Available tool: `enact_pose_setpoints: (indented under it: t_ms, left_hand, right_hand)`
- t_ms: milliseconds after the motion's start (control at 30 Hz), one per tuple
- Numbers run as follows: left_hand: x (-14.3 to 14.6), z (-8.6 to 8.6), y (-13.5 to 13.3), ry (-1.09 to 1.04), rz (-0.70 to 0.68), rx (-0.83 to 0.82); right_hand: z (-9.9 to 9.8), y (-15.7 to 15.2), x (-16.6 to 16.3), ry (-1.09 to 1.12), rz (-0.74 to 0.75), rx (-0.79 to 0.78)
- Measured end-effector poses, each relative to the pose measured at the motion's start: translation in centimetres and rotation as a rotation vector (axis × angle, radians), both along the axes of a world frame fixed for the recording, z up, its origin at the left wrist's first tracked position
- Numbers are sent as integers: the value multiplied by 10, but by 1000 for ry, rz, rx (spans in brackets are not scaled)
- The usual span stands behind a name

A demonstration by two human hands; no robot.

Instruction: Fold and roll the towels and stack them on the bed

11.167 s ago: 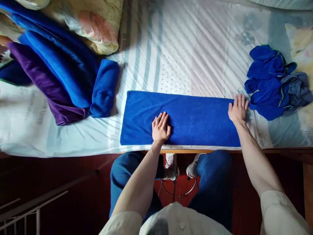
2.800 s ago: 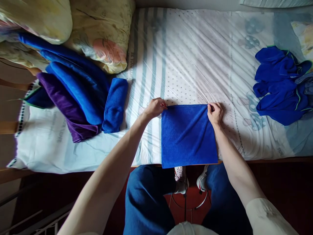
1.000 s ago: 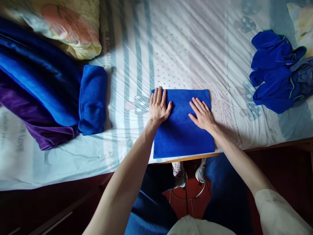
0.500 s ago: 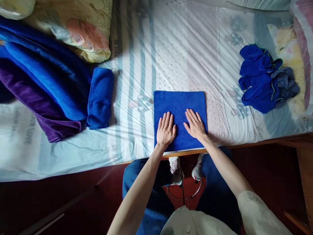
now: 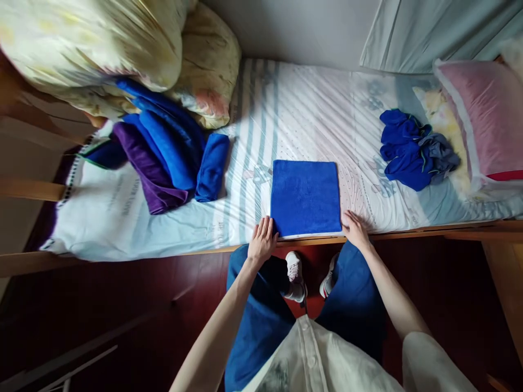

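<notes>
A blue towel (image 5: 305, 197), folded into a flat square, lies on the bed near its front edge. My left hand (image 5: 262, 240) rests at the towel's lower left corner, its fingers stretched out on the sheet and the fingertips close against the edge. On the opposite side, my right hand (image 5: 356, 231) is by the lower right corner, fingers loosely extended and partly curled beside the cloth. Neither hand holds the towel.
Left on the bed are a rolled blue towel (image 5: 212, 167), other blue cloths (image 5: 171, 147) and a purple cloth (image 5: 149, 174). Crumpled blue and grey cloths (image 5: 408, 149) lie right, before a pink pillow (image 5: 486, 120). Yellowish bedding (image 5: 122, 43) is piled back left.
Both hands have slid off the top of the folded towel, outward and toward me, to its two near corners. The view has tilted up, showing more of the bed and the wall.
</notes>
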State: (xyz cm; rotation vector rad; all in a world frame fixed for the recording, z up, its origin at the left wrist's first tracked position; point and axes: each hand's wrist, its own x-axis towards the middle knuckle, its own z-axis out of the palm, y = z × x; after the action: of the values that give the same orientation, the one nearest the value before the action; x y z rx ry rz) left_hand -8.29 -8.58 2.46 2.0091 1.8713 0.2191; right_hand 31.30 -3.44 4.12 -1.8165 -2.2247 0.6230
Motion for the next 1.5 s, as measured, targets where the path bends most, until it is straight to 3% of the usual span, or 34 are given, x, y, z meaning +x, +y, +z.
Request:
enact_pose_setpoints:
  t_ms: [100, 167, 300, 433, 600, 900, 1033, 1167, 1400, 1500]
  left_hand:
    - [-24, 11, -15, -23, -8, -61]
    - [-39, 18, -22, -52, 58, -112]
    - [-50, 29, -26, -37, 196, -119]
    - [-32, 32, -14, 29, -2, 69]
    - [2, 19, 13, 73, -324, 80]
    - [14, -6, 35, 178, -406, 25]
    - [14, -1, 40, 136, -341, -16]
    - [9, 12, 42, 68, -165, -123]
    - [4, 35, 43, -321, 114, -116]
    - [3, 40, 50, -427, 227, -123]
  right_hand:
    - [7, -22, 5, 39, -99, -27]
    - [13, -28, 3, 59, -149, -8]
    - [22, -30, -8, 90, -89, 72]
    - [23, -30, -18, 96, 63, 93]
    - [17, -27, -24, 85, 181, 99]
    - [0, -11, -31, -4, 199, 51]
    - [-2, -1, -36, 26, 137, 44]
    - [2, 5, -29, 179, -35, -5]
    - [11, 2, -14, 548, -164, -37]
    - [14, 5, -15, 653, -142, -43]
